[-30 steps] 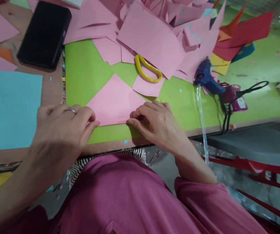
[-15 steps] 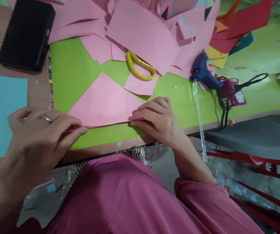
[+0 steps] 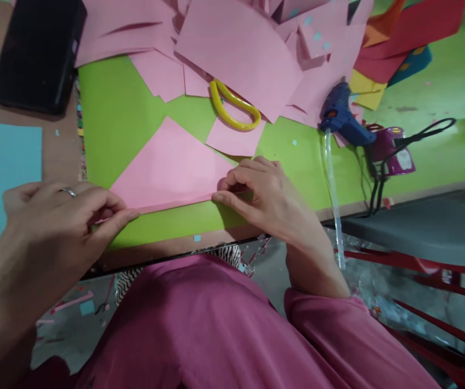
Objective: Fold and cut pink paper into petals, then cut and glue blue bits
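A pink sheet of paper (image 3: 171,162), roughly triangular, lies on the green table top (image 3: 106,108) with a narrow fold along its near edge. My left hand (image 3: 62,221), with a ring on one finger, pinches the left end of that fold between thumb and fingers. At the right end, my right hand (image 3: 260,194) grips the same edge, its thumb on the fold and its fingers curled over the paper. Just beyond the sheet lie yellow scissor handles (image 3: 236,111), their blades hidden under pink paper, beside a small pink piece (image 3: 236,139).
Overlapping pink sheets (image 3: 240,48) cover the far side. To the right are a blue glue gun (image 3: 341,116) with a clear glue stick and a purple container (image 3: 394,151). A black case (image 3: 38,54) and a blue sheet (image 3: 5,178) lie left. A grey stool (image 3: 426,229) stands at the right.
My left hand has shifted slightly left along the folded edge. My right thumb has spread a little from the fingers, and the fold shows more clearly. The view has shifted slightly.
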`<state>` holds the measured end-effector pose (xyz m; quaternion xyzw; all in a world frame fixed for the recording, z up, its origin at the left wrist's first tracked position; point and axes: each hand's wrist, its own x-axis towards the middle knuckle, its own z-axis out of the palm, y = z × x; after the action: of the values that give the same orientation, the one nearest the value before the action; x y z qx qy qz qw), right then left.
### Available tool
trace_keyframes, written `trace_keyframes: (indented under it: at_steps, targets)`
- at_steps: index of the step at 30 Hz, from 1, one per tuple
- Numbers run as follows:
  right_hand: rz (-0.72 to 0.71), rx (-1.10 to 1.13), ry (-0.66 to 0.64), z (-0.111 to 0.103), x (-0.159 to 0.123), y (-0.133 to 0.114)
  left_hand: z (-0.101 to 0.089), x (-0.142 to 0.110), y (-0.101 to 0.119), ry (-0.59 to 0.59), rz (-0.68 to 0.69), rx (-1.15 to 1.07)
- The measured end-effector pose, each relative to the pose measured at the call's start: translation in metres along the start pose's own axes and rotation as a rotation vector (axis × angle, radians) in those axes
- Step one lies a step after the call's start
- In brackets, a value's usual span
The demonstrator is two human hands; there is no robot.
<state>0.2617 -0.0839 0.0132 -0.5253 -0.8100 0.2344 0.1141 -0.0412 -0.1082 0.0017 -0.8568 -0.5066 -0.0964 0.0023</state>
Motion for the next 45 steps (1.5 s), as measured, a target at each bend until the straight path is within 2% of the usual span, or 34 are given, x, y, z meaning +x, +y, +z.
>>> trace_keyframes:
  at_steps: [6, 11, 15, 21, 23, 27, 32, 36, 40, 45]
  targets:
    - [0.02, -0.042, -0.075, -0.005, 0.007, -0.003, -0.01, -0.003, -0.006, -0.118, -0.104, -0.048]
    - [0.031, -0.064, -0.122, -0.008, 0.012, -0.004, -0.014, -0.007, -0.014, -0.253, -0.255, -0.231]
    - [0.025, -0.07, -0.144, -0.01, 0.015, -0.003, -0.015, -0.005, -0.014, -0.262, -0.293, -0.322]
    - [0.042, -0.105, -0.148, -0.011, 0.018, -0.003, -0.017, -0.005, -0.004, -0.251, -0.347, -0.278]
    - [0.057, -0.116, -0.154, -0.011, 0.019, -0.005, -0.016, -0.009, 0.003, -0.209, -0.295, -0.204]
    - [0.079, -0.132, -0.182, -0.013, 0.022, -0.009, -0.01, -0.019, 0.013, -0.157, -0.043, -0.036]
    - [0.091, -0.141, -0.212, -0.014, 0.024, -0.01, 0.001, -0.023, 0.01, -0.074, 0.133, 0.044]
    - [0.069, -0.121, -0.223, -0.017, 0.022, -0.01, -0.002, -0.022, 0.02, -0.03, 0.166, 0.086]
    - [0.07, -0.165, -0.219, -0.018, 0.018, -0.012, -0.004, -0.016, 0.052, 0.038, 0.202, 0.127]
    - [0.078, -0.209, -0.193, -0.017, 0.015, -0.012, 0.004, -0.01, 0.084, 0.063, 0.158, 0.238]
